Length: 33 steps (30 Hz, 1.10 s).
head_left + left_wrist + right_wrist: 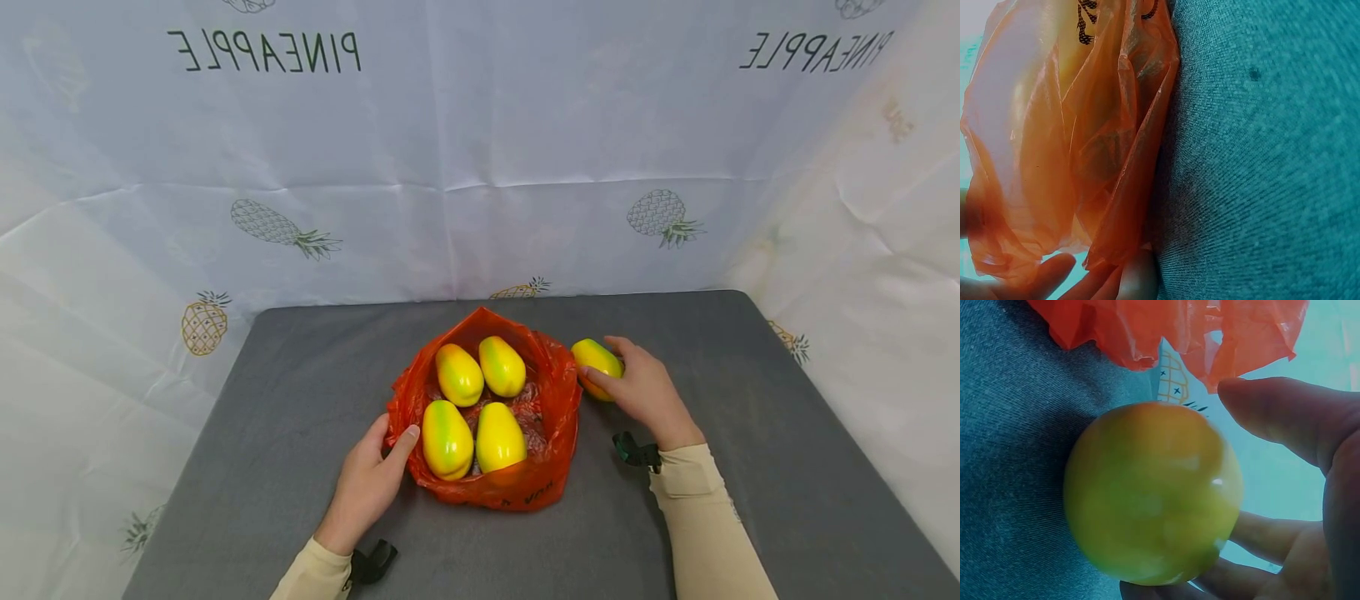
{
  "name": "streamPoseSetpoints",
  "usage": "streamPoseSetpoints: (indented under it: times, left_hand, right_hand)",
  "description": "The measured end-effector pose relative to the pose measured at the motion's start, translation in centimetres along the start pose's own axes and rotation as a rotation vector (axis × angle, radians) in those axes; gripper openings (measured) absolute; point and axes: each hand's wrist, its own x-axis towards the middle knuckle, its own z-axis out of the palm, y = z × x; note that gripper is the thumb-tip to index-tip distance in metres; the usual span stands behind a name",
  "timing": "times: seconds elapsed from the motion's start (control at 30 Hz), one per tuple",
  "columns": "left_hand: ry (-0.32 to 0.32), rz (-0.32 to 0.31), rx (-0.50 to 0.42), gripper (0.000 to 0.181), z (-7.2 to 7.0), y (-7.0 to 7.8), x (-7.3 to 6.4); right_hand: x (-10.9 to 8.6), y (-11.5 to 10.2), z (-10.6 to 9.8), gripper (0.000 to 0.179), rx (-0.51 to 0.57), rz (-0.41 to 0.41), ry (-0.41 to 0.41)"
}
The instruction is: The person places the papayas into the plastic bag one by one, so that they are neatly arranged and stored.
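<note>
A red plastic bag (558, 417) stands with its mouth wide, and several yellow-green papayas (501, 437) lie inside it. My left hand (367, 483) holds the bag's near-left rim, thumb inside and fingers outside; the left wrist view shows fingertips against the thin orange-red film (1035, 187). Just right of the bag, another papaya (597, 367) rests on the table. Around it is my right hand (648, 392). In the right wrist view the fingers lie along the far side of this papaya (1154, 494), while the straight thumb stands apart from it, near the bag's edge.
The dark grey tabletop (300, 400) extends on both sides of the bag. A pale cloth (450, 125) printed with pineapples hangs behind and around the table. Each wrist carries a black strap mount (636, 450).
</note>
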Motion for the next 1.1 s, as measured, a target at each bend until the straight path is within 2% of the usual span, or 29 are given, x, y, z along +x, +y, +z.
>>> streamPoseSetpoints:
  times: [0.3,1.1]
  left_hand:
    - [-0.002,-0.007,0.007,0.049,0.03,-0.07,-0.02]
    - [0.001,-0.005,0.005,0.048,0.19,-0.36,0.08]
  right_hand:
    - [0.29,0.29,0.61,0.084,-0.012,0.022,-0.013]
    - [0.22,0.31,0.72,0.08,-0.014,0.004,-0.009]
